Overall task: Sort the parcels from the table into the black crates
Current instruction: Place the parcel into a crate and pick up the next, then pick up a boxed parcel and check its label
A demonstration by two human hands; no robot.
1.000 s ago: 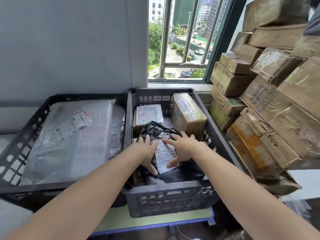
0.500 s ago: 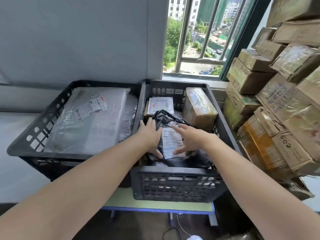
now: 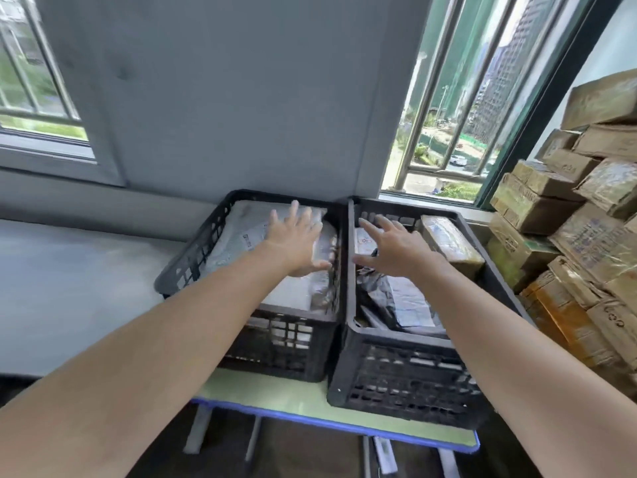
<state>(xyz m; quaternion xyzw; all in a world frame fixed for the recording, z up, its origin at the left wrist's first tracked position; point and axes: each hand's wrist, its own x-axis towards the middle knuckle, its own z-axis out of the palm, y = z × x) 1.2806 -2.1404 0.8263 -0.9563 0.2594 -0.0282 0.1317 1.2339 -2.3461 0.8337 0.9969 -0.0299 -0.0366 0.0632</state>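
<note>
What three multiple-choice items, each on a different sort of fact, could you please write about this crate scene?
1. Where is the brown taped box?
A. in the right crate
B. on the windowsill
C. on the floor

2. How many black crates stand on the table?
A. one
B. two
C. four

3. How are the left hand and right hand?
A. both gripping a parcel
B. both open, fingers spread
C. both clenched fists

Answers:
1 A: the box lies along that crate's right wall.
2 B: the left crate and the right one sit side by side.
3 B: all fingers are straight and hold nothing.
</note>
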